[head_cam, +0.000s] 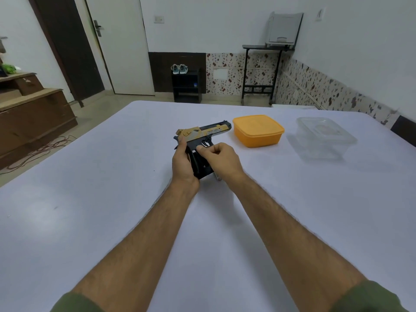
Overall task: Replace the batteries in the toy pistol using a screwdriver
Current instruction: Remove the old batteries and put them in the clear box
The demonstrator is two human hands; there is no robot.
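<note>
Left hand (182, 164) gripped the toy pistol (202, 140) at its handle; right hand (221, 159) pinched the grip's upper side, barrel pointing right

Wide bare stretches of the white-covered counter (90, 199) are seen to the left of and in front of the black-and-gold toy pistol (203, 140), so approach from those sides is unobstructed. To the right, passage is narrowed by the lidded orange plastic box (258, 130), set just beside the muzzle. Farther right, well apart, a clear lidded plastic container (325, 137) is placed. Between the two boxes a bare gap is left. The pistol's grip is flanked by the left hand (183, 162) and the right hand (221, 159).
</note>
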